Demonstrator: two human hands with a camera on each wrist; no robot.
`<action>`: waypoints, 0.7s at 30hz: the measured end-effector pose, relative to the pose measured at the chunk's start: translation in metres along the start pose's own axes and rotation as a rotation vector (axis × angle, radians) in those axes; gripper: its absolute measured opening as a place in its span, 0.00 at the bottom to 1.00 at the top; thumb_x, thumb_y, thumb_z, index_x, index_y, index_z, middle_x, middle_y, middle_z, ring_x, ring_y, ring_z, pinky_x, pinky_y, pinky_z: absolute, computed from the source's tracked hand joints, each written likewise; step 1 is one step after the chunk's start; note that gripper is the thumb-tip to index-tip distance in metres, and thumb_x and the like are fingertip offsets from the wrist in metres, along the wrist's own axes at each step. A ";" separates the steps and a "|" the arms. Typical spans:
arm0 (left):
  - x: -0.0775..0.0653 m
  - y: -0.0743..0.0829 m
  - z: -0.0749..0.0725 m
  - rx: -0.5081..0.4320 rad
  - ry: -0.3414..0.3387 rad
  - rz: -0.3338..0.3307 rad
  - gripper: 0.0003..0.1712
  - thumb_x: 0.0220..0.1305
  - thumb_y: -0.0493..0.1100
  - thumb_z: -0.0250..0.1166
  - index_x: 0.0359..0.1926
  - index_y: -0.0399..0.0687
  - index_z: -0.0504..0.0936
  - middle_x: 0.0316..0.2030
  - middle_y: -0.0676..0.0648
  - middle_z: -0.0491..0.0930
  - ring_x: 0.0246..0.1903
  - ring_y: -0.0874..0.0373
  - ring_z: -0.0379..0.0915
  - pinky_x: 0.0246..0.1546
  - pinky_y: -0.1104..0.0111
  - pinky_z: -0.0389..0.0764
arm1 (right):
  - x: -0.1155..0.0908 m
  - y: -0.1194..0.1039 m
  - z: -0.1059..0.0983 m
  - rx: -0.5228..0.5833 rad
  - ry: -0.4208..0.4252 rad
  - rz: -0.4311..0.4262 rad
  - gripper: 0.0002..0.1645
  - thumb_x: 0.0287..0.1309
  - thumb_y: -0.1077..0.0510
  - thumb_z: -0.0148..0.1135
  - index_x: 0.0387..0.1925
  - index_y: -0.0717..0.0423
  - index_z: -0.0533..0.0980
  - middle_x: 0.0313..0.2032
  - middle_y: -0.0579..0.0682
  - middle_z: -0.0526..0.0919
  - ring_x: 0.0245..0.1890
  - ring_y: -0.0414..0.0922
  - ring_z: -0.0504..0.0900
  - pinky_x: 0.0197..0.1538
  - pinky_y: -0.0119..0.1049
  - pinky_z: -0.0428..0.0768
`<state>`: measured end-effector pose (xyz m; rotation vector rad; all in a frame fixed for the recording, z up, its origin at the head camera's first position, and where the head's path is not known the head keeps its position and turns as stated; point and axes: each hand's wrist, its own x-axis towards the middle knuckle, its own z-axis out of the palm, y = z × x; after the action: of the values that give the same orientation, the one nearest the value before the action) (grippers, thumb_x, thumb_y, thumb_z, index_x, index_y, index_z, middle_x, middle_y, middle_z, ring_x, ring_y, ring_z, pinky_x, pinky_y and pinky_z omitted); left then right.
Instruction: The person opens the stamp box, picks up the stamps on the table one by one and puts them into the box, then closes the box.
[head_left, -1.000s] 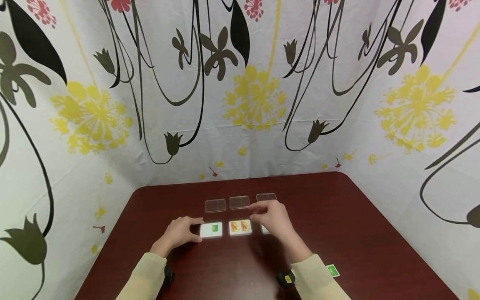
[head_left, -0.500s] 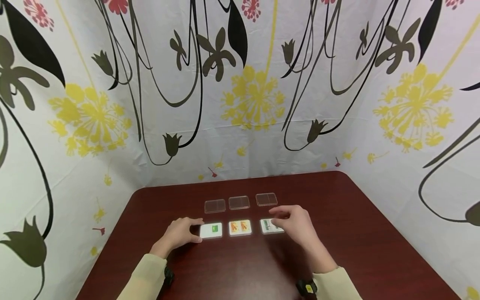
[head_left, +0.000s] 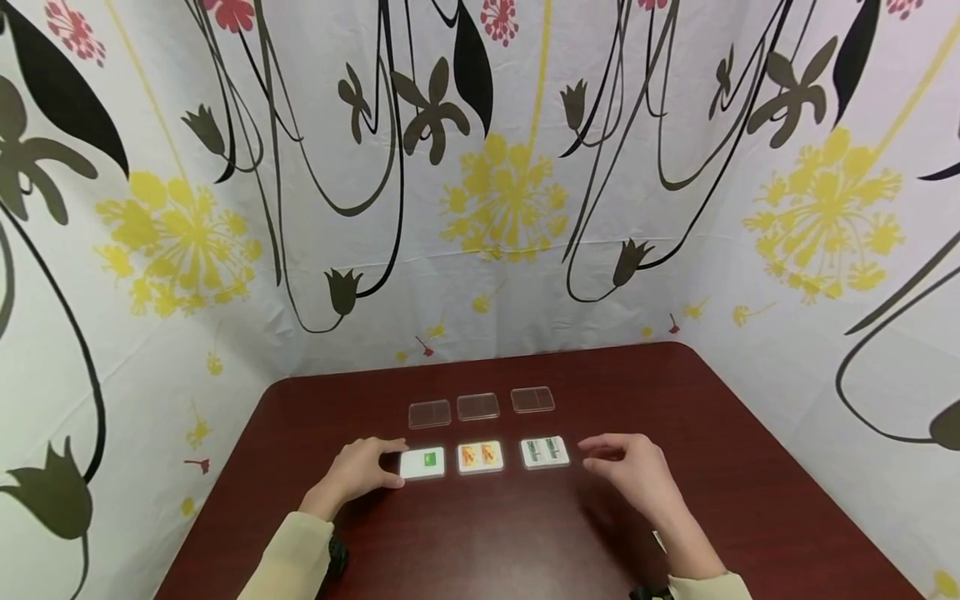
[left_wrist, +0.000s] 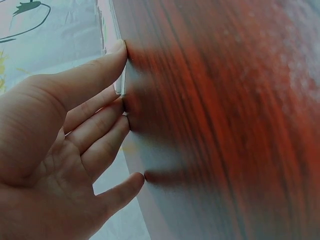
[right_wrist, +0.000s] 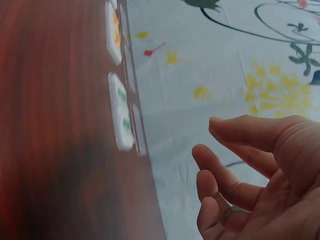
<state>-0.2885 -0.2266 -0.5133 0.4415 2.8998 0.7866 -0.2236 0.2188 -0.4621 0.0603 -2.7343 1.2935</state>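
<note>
On the table, a shallow white-filled case (head_left: pixel 422 462) has one small green picture on its right half. My left hand (head_left: pixel 358 469) holds this case by its left end, with thumb and forefinger at the front and back edges. In the left wrist view the thumb (left_wrist: pixel 95 75) touches the case's clear rim, and the other fingertips rest on the table. My right hand (head_left: pixel 633 475) hovers right of a case with two dark green pictures (head_left: pixel 545 452), apart from it. Nothing lies between its bent fingers (right_wrist: pixel 232 175).
Between those two cases lies another with two orange pictures (head_left: pixel 480 456). Behind them, three clear empty covers or trays, left (head_left: pixel 430 413), middle (head_left: pixel 477 407) and right (head_left: pixel 532 399), form a row. A pale scrap (head_left: pixel 659 541) shows beside my right forearm. A patterned curtain (head_left: pixel 495 317) surrounds the dark red table (head_left: pixel 480 533).
My right hand has moved right and toward me, from above the right-hand case to beside it, uncovering its two pictures. My left hand has stayed at the left case.
</note>
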 end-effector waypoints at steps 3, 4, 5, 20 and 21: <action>0.000 0.001 0.000 0.007 -0.002 0.001 0.34 0.55 0.50 0.78 0.63 0.56 0.82 0.62 0.52 0.78 0.63 0.44 0.71 0.53 0.48 0.77 | -0.007 0.011 -0.005 -0.020 -0.010 0.018 0.13 0.55 0.56 0.75 0.41 0.36 0.87 0.42 0.44 0.88 0.39 0.41 0.84 0.38 0.40 0.79; 0.000 0.001 0.000 0.007 0.001 0.001 0.34 0.54 0.50 0.79 0.63 0.56 0.82 0.62 0.52 0.78 0.63 0.44 0.71 0.53 0.48 0.77 | -0.009 0.014 -0.007 -0.025 -0.011 0.020 0.13 0.55 0.57 0.75 0.42 0.37 0.87 0.42 0.44 0.88 0.39 0.41 0.84 0.37 0.39 0.79; 0.000 0.001 -0.001 0.007 0.004 0.001 0.34 0.54 0.50 0.79 0.64 0.56 0.82 0.62 0.52 0.78 0.62 0.44 0.71 0.52 0.49 0.77 | -0.011 0.018 -0.008 -0.031 -0.011 0.024 0.13 0.55 0.58 0.75 0.42 0.38 0.87 0.42 0.45 0.88 0.39 0.41 0.84 0.37 0.39 0.79; -0.003 0.003 0.000 0.006 0.018 -0.004 0.35 0.54 0.49 0.79 0.65 0.56 0.81 0.62 0.49 0.78 0.61 0.43 0.72 0.52 0.47 0.77 | -0.036 0.061 -0.027 -0.026 -0.105 0.180 0.18 0.52 0.63 0.74 0.45 0.46 0.87 0.42 0.48 0.88 0.32 0.44 0.85 0.35 0.40 0.79; -0.003 0.003 -0.001 0.007 0.019 -0.004 0.35 0.54 0.49 0.79 0.65 0.56 0.81 0.62 0.49 0.78 0.62 0.43 0.72 0.52 0.48 0.77 | -0.038 0.063 -0.029 -0.031 -0.109 0.180 0.18 0.52 0.63 0.75 0.45 0.46 0.87 0.42 0.48 0.88 0.33 0.43 0.85 0.36 0.40 0.79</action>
<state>-0.2854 -0.2252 -0.5112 0.4306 2.9204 0.7852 -0.1892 0.2804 -0.4972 -0.1250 -2.9100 1.3273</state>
